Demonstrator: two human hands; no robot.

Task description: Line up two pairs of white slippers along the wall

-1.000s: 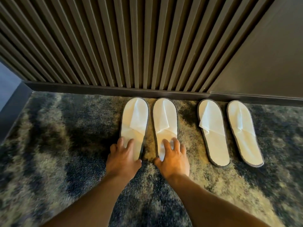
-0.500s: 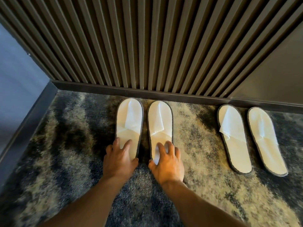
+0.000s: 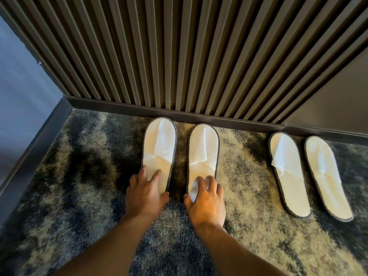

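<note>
Four white slippers lie on the mottled blue-and-beige carpet, toes pointing at the dark baseboard under the ribbed slat wall. The person crouches over the left pair, both bare forearms reaching forward.

The left hand lies flat on the heel end of the far-left slipper, fingers spread on the white insole and thumb at its dark edge; it presses rather than grips. That slipper's toe sits just short of the baseboard. The right hand covers the heel of the second slipper the same way, fingers splayed and open, palm down, nothing clasped. This slipper's toe lies a little farther back from the baseboard than its partner's, and a strip of carpet shows between the two.

Well apart to the right rests the other pair, untouched: the third slipper and the fourth slipper, side by side, toes near the wall, heels angling off to the right. A blue-grey side wall closes the corner on the left.
</note>
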